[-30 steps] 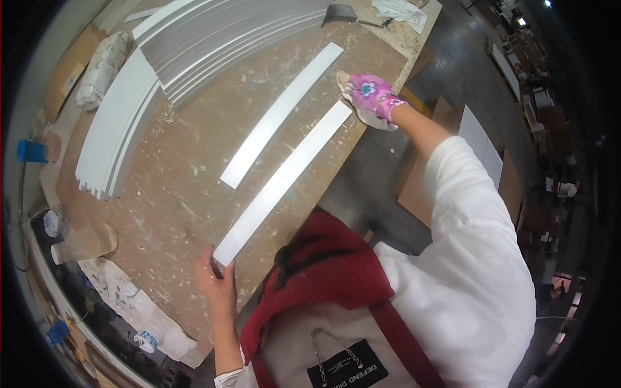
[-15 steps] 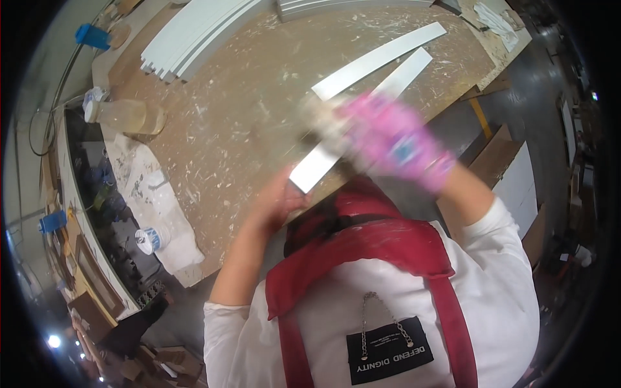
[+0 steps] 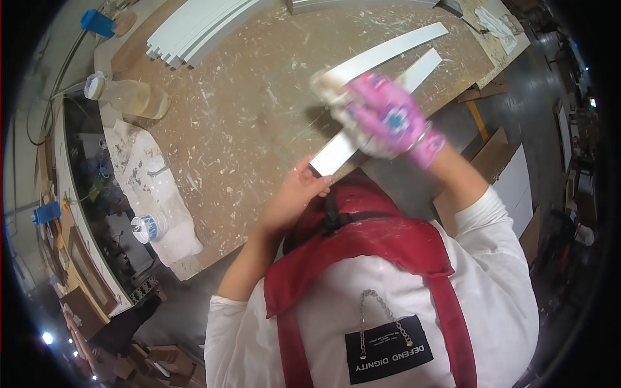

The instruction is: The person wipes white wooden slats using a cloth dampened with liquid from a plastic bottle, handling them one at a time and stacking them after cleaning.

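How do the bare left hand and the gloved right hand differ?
The left hand is bare; the right hand wears a pink floral glove. The left hand grips an end of the nearer flat white strip; the right hand, with an off-white pad, covers its middle. Both are at that strip.

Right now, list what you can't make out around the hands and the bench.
Head view: the middle of the long, flat white strip nearest the body, covered by the pink-gloved right hand.
Head view: the exact kind of soft-looking off-white pad at that hand, lost to motion blur.
Head view: the far ends of the stacked long white strips, cut off by the upper edge.
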The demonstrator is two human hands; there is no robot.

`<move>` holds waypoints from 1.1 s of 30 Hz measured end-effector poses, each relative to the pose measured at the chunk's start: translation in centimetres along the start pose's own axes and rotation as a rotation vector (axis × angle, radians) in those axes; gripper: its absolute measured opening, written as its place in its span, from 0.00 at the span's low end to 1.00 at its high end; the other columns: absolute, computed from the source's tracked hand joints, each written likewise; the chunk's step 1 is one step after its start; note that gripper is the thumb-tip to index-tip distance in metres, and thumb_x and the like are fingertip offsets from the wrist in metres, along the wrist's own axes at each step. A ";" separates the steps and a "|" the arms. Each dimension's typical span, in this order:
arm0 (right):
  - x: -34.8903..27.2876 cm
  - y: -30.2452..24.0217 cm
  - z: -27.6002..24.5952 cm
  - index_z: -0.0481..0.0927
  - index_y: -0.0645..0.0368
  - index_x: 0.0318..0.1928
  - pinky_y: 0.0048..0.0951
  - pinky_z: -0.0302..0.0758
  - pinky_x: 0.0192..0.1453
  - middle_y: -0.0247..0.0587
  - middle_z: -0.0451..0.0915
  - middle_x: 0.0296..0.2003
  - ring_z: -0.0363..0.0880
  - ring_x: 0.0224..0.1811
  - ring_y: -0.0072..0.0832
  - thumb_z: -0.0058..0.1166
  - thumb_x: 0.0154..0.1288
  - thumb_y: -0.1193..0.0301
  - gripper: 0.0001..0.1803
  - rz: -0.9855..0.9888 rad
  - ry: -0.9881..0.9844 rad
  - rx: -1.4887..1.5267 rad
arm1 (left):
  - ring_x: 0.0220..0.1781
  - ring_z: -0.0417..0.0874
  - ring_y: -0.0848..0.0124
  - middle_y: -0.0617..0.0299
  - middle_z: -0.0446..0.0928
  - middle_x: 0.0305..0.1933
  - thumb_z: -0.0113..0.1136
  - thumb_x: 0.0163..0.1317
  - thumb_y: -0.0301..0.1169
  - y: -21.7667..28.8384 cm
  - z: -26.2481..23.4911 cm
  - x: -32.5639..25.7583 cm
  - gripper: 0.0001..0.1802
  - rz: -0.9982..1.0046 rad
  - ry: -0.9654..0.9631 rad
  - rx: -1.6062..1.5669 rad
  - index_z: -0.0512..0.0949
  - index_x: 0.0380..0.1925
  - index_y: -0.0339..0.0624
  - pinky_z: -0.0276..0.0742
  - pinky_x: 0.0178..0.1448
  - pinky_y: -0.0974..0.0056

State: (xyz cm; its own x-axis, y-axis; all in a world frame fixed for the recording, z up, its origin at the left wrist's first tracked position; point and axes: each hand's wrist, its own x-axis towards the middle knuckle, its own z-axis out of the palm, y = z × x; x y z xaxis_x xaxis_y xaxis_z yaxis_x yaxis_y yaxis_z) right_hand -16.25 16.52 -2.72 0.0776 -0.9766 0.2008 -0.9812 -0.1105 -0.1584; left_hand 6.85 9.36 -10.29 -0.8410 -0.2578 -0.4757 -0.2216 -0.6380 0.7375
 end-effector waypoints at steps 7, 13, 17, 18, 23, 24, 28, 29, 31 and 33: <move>-2.2 -1.6 3.0 0.77 0.50 0.42 0.47 0.75 0.52 0.39 0.81 0.34 0.81 0.36 0.38 0.52 0.59 0.58 0.14 0.113 0.224 0.061 | 0.27 0.69 0.83 0.69 0.72 0.26 0.62 0.60 0.29 0.0 0.6 -0.8 0.16 0.257 0.290 0.338 0.76 0.46 0.32 0.66 0.30 0.74; -2.2 1.3 -1.8 0.63 0.58 0.64 0.29 0.79 0.46 0.44 0.74 0.54 0.79 0.46 0.28 0.46 0.63 0.72 0.28 0.475 -0.053 0.567 | 0.25 0.66 0.83 0.70 0.67 0.22 0.64 0.58 0.30 0.5 1.1 -1.8 0.16 0.174 0.334 0.461 0.77 0.44 0.31 0.65 0.29 0.74; -0.3 -7.1 0.1 0.75 0.53 0.53 0.36 0.77 0.48 0.40 0.79 0.41 0.79 0.45 0.39 0.56 0.55 0.63 0.23 -0.099 -0.032 0.040 | 0.33 0.77 0.79 0.63 0.80 0.31 0.65 0.58 0.29 0.5 1.6 -1.6 0.16 0.574 0.365 0.504 0.77 0.43 0.32 0.71 0.36 0.72; -0.2 -8.4 1.3 0.74 0.53 0.54 0.40 0.76 0.50 0.40 0.79 0.42 0.79 0.45 0.42 0.57 0.54 0.62 0.25 -0.127 -0.111 0.077 | 0.39 0.79 0.79 0.61 0.82 0.37 0.63 0.58 0.27 0.7 1.8 -2.1 0.14 0.634 0.373 0.576 0.77 0.44 0.32 0.73 0.39 0.71; -2.1 0.9 2.9 0.76 0.53 0.44 0.41 0.77 0.44 0.47 0.77 0.38 0.79 0.38 0.42 0.53 0.53 0.67 0.16 0.107 -0.008 -0.011 | 0.28 0.72 0.81 0.68 0.75 0.28 0.57 0.64 0.32 0.5 -0.4 -1.6 0.11 0.076 0.288 0.172 0.75 0.42 0.36 0.68 0.33 0.73; -3.6 5.5 5.5 0.76 0.54 0.45 0.41 0.78 0.44 0.47 0.76 0.39 0.78 0.40 0.42 0.54 0.55 0.66 0.16 0.243 -0.158 -0.064 | 0.27 0.72 0.81 0.69 0.74 0.27 0.56 0.65 0.34 0.1 -0.7 -1.1 0.11 0.066 0.249 0.079 0.75 0.41 0.37 0.68 0.33 0.74; -4.8 4.6 4.9 0.72 0.56 0.55 0.34 0.76 0.47 0.48 0.76 0.46 0.76 0.49 0.40 0.49 0.62 0.65 0.21 0.187 0.010 0.378 | 0.24 0.72 0.79 0.68 0.72 0.25 0.53 0.68 0.37 -1.6 -3.9 -0.9 0.11 0.101 0.334 0.027 0.72 0.32 0.42 0.68 0.30 0.74; -4.8 4.5 5.5 0.71 0.56 0.57 0.35 0.76 0.48 0.49 0.76 0.48 0.76 0.50 0.41 0.48 0.63 0.65 0.22 0.170 0.014 0.455 | 0.24 0.72 0.79 0.66 0.72 0.25 0.51 0.69 0.39 -1.1 -3.7 -1.0 0.12 0.106 0.363 0.034 0.71 0.32 0.43 0.68 0.30 0.74; -4.9 4.0 5.7 0.69 0.55 0.60 0.37 0.76 0.48 0.50 0.76 0.49 0.76 0.50 0.42 0.47 0.64 0.63 0.24 0.150 0.015 0.358 | 0.24 0.72 0.79 0.67 0.72 0.25 0.50 0.69 0.40 -1.0 -3.7 -1.1 0.12 0.088 0.370 0.023 0.71 0.33 0.42 0.68 0.30 0.74; -4.5 4.0 5.1 0.68 0.53 0.62 0.38 0.77 0.46 0.50 0.76 0.49 0.76 0.49 0.43 0.46 0.65 0.63 0.25 0.118 0.007 0.207 | 0.24 0.72 0.78 0.66 0.72 0.25 0.50 0.69 0.39 -0.9 -3.5 -1.2 0.12 0.094 0.371 0.019 0.70 0.34 0.42 0.68 0.30 0.74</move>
State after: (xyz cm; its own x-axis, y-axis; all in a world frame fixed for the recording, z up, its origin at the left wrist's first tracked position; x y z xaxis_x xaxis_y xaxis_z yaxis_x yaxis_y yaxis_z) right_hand -19.65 19.56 -9.22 -0.0376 -0.9838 0.1756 -0.9260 -0.0318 -0.3763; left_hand 9.78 7.67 -12.05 -0.6227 -0.5621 -0.5443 -0.1643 -0.5862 0.7933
